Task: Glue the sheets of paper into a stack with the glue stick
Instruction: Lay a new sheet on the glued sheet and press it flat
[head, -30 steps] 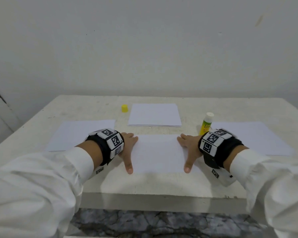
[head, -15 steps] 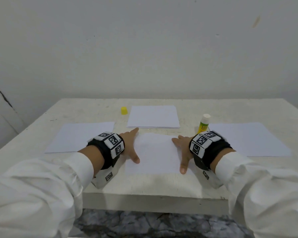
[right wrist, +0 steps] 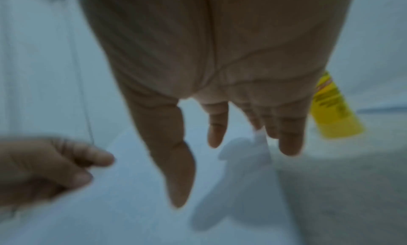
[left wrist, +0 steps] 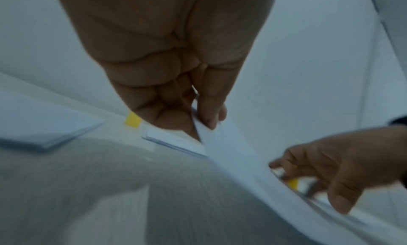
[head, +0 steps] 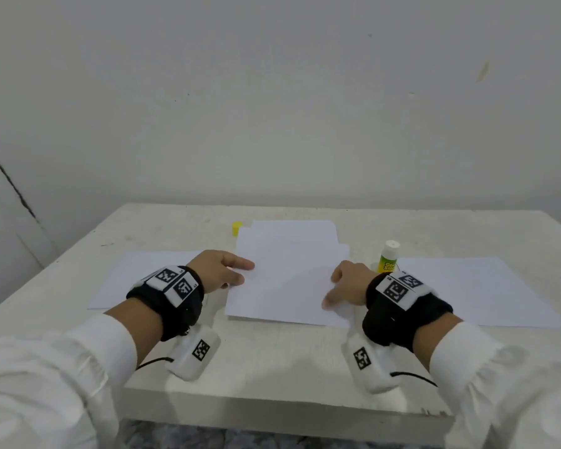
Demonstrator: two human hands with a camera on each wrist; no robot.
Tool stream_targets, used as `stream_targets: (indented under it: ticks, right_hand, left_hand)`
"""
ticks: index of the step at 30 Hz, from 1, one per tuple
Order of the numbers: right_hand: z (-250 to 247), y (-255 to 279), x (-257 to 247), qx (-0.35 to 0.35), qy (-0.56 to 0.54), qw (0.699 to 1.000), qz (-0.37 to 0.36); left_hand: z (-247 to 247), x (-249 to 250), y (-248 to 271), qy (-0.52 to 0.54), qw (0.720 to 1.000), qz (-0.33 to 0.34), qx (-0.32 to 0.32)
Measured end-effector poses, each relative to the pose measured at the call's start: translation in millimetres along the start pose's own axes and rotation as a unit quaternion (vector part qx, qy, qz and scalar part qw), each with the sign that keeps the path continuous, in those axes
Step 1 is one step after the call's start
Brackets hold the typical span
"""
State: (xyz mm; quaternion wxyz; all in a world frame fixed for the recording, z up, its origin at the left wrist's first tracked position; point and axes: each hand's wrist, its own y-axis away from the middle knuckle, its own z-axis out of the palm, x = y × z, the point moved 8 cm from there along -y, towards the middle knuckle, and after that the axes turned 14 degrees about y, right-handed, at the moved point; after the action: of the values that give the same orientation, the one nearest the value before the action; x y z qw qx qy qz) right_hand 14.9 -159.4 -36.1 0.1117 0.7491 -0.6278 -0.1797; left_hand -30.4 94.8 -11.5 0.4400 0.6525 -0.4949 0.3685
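A white sheet [head: 289, 280] hangs tilted over the middle of the table, its far end over the far stack of paper [head: 292, 226]. My left hand [head: 240, 272] pinches the sheet's left edge between thumb and fingers, seen close in the left wrist view [left wrist: 206, 122]. At the sheet's right edge my right hand [head: 334, 290] has straight, spread fingers [right wrist: 216, 137] with the thumb lying on the paper. The uncapped glue stick [head: 389, 257] stands just beyond the right hand. Its yellow cap [head: 236, 228] lies left of the far stack.
Single white sheets lie flat at the left [head: 149, 277] and right [head: 476, 286] of the pale table [head: 272, 358]. A bare wall stands right behind the table. The front edge runs just under my wrists.
The sheet that lay flat near the front edge under both hands has been lifted and carried away from me, over the far stack. Both hands moved forward with it.
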Motion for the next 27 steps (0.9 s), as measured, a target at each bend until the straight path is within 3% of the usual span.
stream_targets:
  ticks: [4, 8, 11, 14, 19, 21, 27]
  right_hand:
    - [-18, -26, -7, 0.026, -0.076, 0.996, 0.042]
    - [-37, -59, -15, 0.035, -0.027, 0.997, 0.064]
    - [-48, -82, -25, 0.018, 0.082, 0.995, 0.046]
    - [-50, -104, -23, -0.005, 0.013, 0.996, 0.093]
    - [-43, -125, -22, -0.051, 0.056, 0.994, 0.081]
    - [-37, -124, -17, -0.068, 0.075, 0.991, 0.088]
    - [-32, -135, -15, -0.032, 0.115, 0.989, 0.092]
  left_hand:
    - [-14, 17, -32, 0.008, 0.999, 0.016, 0.03]
    - [-18, 33, -73, -0.043, 0.997, 0.023, 0.059]
    - [-5, 36, -102, -0.141, 0.99, 0.001, 0.02]
    - [9, 31, -124, -0.235, 0.971, -0.03, -0.033]
    - [18, 6, -141, -0.319, 0.939, -0.087, -0.092]
    - [18, 0, -141, -0.35, 0.926, -0.099, -0.1]
    - [27, 4, -137, -0.401, 0.907, -0.073, -0.106]
